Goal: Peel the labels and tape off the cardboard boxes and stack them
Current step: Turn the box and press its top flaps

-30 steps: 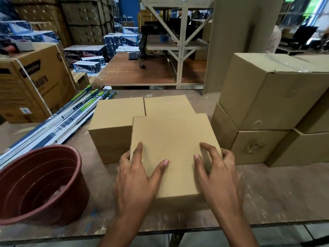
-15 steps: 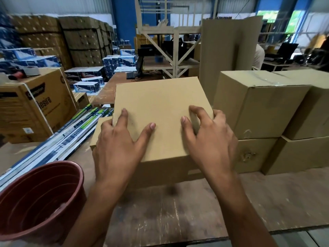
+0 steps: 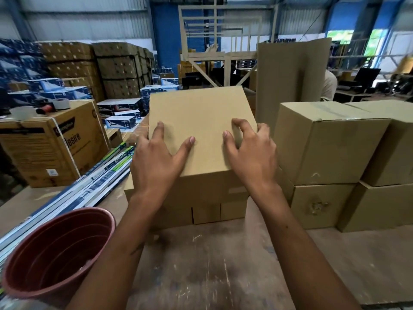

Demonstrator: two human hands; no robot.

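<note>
Both hands clamp one plain cardboard box [image 3: 201, 130] from its sides: left hand [image 3: 156, 159] w/ thumb and index finger spread flat on the top face, other fingers wrapped down the left edge; right hand [image 3: 250, 153] w/ thumb on top, fingers curled over the right edge. So each grip is closed on the box, not free.

Head view, only one given: box is tilted, far edge raised, near bottom edge touching or just above the lower boxes [image 3: 207, 211] in the middle of the surface [image 3: 212, 265]. No label or tape visible on its top face; other faces hidden. Bigger taped boxes [image 3: 324, 142] stacked at right, red tub [image 3: 58, 249] near left, long packs [image 3: 100, 180] beside it.

Step looks like stacking. To do it well: level the box, square its corners w/ the ones below, lower gently, slide fingers out sideways so it doesn't shift. Risk: overhang toward the near edge, since lower boxes seem set further back.
</note>
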